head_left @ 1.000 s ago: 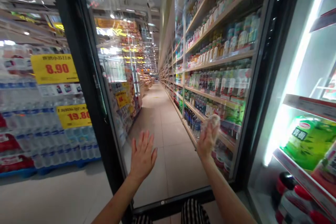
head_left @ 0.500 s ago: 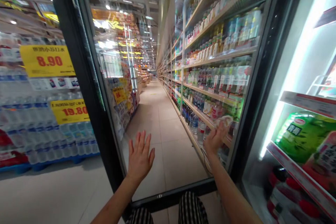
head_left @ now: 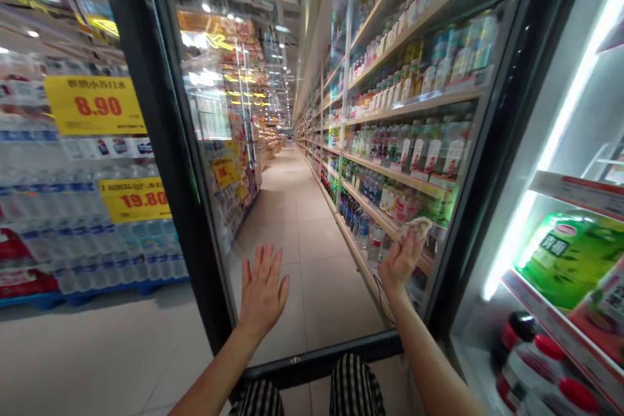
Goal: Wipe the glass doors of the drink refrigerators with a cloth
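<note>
A black-framed glass door (head_left: 336,312) stands in front of me, and bottle shelves and an aisle show through it. My left hand (head_left: 263,286) lies flat against the lower left of the pane, fingers stretched out and holding nothing. Toward the pane's lower right, my right hand (head_left: 400,263) presses a pale, crumpled cloth (head_left: 415,227) to the glass. Part of the cloth is covered by the fingers and it sticks out above them.
At right is a lit cooler with a green pouch (head_left: 568,260) on a shelf and red-capped jars (head_left: 531,364) below. Packs of water bottles (head_left: 97,253) are stacked at left under yellow price signs (head_left: 97,104). My knees (head_left: 353,383) are close below the door.
My right hand has moved right with the cloth, toward the door's right edge, then stayed nearly in place. My left hand has kept its spot on the glass. The view has shifted slightly.
</note>
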Action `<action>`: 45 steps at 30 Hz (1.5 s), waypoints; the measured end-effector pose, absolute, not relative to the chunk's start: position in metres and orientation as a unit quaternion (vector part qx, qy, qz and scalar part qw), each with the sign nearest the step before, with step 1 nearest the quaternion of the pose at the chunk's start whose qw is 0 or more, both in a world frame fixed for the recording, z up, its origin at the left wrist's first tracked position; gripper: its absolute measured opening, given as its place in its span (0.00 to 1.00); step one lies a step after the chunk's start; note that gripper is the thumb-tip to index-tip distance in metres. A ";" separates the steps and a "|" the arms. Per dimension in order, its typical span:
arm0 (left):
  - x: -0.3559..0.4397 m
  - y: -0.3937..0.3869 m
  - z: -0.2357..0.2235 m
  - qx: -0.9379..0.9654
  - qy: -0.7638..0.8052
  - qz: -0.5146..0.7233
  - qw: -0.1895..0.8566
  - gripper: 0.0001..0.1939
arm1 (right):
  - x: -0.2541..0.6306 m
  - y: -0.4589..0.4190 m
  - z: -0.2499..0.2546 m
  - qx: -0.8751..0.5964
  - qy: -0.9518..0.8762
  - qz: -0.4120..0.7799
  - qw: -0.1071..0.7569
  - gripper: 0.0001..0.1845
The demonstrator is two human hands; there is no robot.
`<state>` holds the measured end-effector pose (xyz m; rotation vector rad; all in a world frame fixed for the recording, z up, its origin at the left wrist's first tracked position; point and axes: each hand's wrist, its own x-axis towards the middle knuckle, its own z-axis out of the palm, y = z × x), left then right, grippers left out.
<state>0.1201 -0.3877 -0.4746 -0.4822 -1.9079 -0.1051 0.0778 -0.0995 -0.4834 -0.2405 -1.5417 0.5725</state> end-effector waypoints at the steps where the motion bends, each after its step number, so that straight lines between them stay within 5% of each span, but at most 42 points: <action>1: 0.120 -0.386 -0.475 -0.200 -0.806 -0.046 0.555 0.36 | 0.080 -0.116 -0.487 -0.069 -0.699 0.238 0.671 0.27; 7: 0.117 -0.395 -0.474 -0.210 -0.814 -0.046 0.540 0.35 | 0.097 -0.216 -0.506 0.250 -0.751 0.069 0.607 0.23; 15: 0.145 -0.437 -0.478 -0.188 -0.805 -0.083 0.557 0.36 | 0.076 -0.199 -0.420 0.124 -0.695 0.125 0.697 0.25; 22: 0.162 -0.473 -0.488 -0.127 -0.813 -0.065 0.564 0.36 | 0.091 -0.266 -0.471 0.487 -0.668 -0.087 0.556 0.18; 28: 0.162 -0.484 -0.479 -0.089 -0.810 -0.092 0.573 0.37 | 0.082 -0.295 -0.400 0.330 -0.712 0.049 0.618 0.24; 36: 0.165 -0.479 -0.469 -0.101 -0.801 -0.081 0.585 0.36 | 0.096 -0.289 -0.480 0.544 -0.645 -0.103 0.526 0.17; 41: 0.165 -0.467 -0.460 -0.109 -0.796 -0.104 0.586 0.36 | 0.086 -0.272 -0.413 0.344 -0.714 0.025 0.610 0.24; 45: 0.165 -0.450 -0.455 -0.152 -0.782 -0.107 0.595 0.36 | 0.092 -0.250 -0.433 0.344 -0.718 0.015 0.605 0.21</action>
